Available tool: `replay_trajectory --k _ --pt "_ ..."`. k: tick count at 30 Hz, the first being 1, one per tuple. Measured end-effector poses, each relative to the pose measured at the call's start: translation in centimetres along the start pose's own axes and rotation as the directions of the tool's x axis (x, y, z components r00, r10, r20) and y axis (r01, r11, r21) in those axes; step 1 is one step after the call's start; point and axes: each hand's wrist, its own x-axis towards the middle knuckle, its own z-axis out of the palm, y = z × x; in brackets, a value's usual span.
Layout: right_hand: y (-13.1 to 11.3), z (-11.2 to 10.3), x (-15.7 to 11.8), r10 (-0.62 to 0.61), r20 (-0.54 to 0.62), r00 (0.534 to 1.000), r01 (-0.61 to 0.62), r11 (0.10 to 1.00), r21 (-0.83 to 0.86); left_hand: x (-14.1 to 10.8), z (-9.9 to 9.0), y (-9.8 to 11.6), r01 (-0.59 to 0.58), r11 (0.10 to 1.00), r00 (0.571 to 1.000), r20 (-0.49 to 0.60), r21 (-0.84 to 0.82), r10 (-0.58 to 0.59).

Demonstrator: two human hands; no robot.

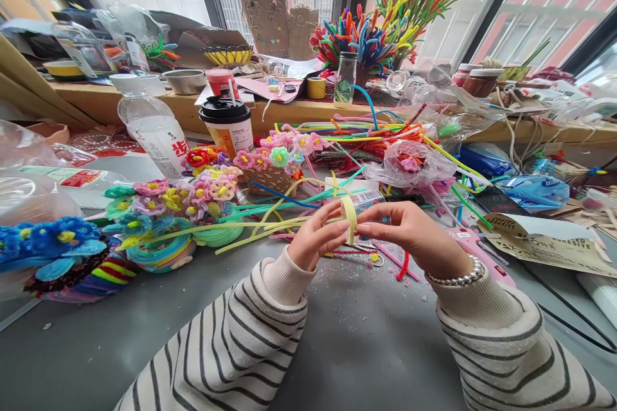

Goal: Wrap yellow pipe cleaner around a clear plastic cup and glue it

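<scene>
Left hand (315,241) and right hand (409,234) both pinching pale yellow pipe cleaner (349,217), fingertips meeting; bent loop standing upright between them, long tail trailing leftward.

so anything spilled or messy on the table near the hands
Yes. Fine glitter-like specks are scattered over the grey tabletop just below both hands, left hand and right hand, which pinch a pale yellow pipe cleaner loop. Loose pipe cleaners sprawl behind them.

Both hands meet at centre — left hand (315,241) and right hand (414,237), fingers pinched.
</scene>
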Motion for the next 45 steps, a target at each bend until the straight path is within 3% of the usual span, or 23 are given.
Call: replay_trajectory --k 7,15,22,35,42,45 --pt "-0.3 0.0 -0.1 0.000 0.028 1.000 0.000 1.000 -0.001 0.0 0.4 0.1 0.001 0.996 0.996 -0.092 0.086 0.007" --pt "-0.4 -0.3 -0.1 -0.029 0.048 0.998 0.030 0.999 -0.019 0.3 0.0 -0.2 -0.025 0.998 0.997 -0.066 0.060 0.029" --pt "-0.5 -0.4 -0.2 -0.061 0.090 0.994 0.062 0.998 -0.015 0.4 0.0 -0.7 -0.146 0.989 0.989 -0.016 0.037 0.147" --pt "-0.9 -0.1 -0.6 -0.078 -0.063 0.995 0.078 0.997 -0.004 1.0 -1.2 -0.5 -0.072 0.996 0.994 0.089 0.050 0.067" --pt "-0.8 0.6 -1.3 -0.093 -0.096 0.991 0.086 0.994 -0.071 1.0 -1.1 -0.8 -0.044 0.996 0.995 0.097 0.080 0.036" --pt "-0.4 0.4 -1.5 -0.126 -0.191 0.974 0.118 0.992 -0.051 0.7 -1.3 0.0 -0.017 0.998 0.998 0.067 0.060 0.013"
